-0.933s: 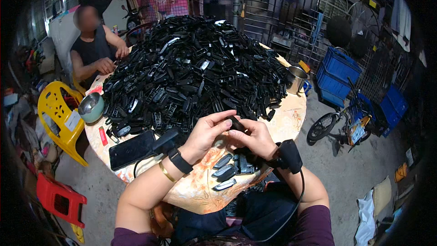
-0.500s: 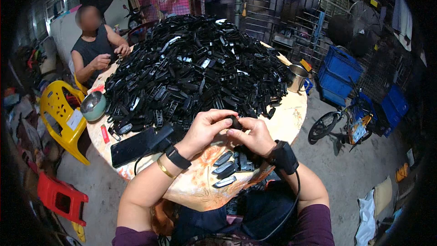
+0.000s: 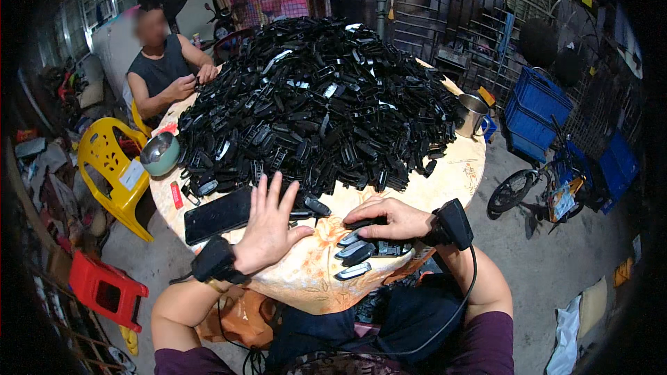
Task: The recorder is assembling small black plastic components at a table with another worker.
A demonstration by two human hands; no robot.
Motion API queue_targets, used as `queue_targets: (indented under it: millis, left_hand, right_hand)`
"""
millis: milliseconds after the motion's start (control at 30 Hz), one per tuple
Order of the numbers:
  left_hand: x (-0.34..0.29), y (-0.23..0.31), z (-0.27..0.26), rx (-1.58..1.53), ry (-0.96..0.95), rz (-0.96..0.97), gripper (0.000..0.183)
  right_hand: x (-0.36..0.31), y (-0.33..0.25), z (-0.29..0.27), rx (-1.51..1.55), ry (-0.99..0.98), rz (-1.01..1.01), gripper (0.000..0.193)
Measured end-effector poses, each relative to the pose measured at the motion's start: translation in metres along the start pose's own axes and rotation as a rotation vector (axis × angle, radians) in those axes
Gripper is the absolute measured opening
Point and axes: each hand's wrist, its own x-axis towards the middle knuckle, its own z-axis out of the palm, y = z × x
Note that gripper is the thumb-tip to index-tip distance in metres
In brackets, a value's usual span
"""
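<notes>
My left hand (image 3: 269,229) is open, fingers spread, over the table's near left part. Its fingertips are close to the edge of a large heap of black plastic parts (image 3: 313,111), and a black phone (image 3: 217,217) lies beside it. My right hand (image 3: 397,219) is closed on a small black plastic part (image 3: 364,223), low over the near edge of the table. Just below that hand, several elongated black and grey parts (image 3: 357,253) lie side by side, one with a pale face (image 3: 352,270). More dark parts are partly hidden under my right hand.
The round table (image 3: 451,173) has a patterned cover. On it stand a metal mug (image 3: 471,114) and a green-rimmed bowl (image 3: 160,155). Across to the left, a person (image 3: 163,69) handles something small. A yellow chair (image 3: 114,167), red stool (image 3: 108,290), blue crates (image 3: 535,114) and bicycle (image 3: 535,191) stand around.
My hands were together on a small dark part; now they are apart. The left has moved left and spread open, the right has lowered to the laid-out parts. The view has shifted slightly.
</notes>
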Motion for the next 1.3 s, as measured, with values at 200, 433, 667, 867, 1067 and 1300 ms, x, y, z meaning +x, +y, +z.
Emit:
queue_targets:
  millis: [200,433,667,867,1067,1300]
  left_hand:
    - [0.024,0.02,0.026,-0.015,0.055,-0.047,0.068]
    - [0.053,0.048,0.05,-0.089,0.088,0.12,0.061]
    - [0.075,0.045,0.047,-0.232,0.134,0.221,0.062]
    - [0.076,0.043,0.024,-0.423,0.283,0.235,0.046]
    - [0.076,0.04,0.013,-0.605,0.553,0.056,0.021]
    - [0.076,0.014,-0.006,-0.569,0.133,0.15,0.013]
  right_hand:
    - [-0.009,-0.004,-0.007,0.123,-0.104,0.029,0.034]
    - [-0.019,-0.01,-0.016,0.193,-0.213,-0.01,0.028]
    - [-0.025,-0.019,-0.023,0.237,-0.233,0.015,0.025]
    - [-0.019,-0.013,-0.019,-0.118,0.524,0.169,0.019]
    - [0.018,-0.008,0.007,-0.602,0.502,0.008,0.034]
    - [0.022,-0.004,0.008,-0.644,0.463,0.052,0.025]
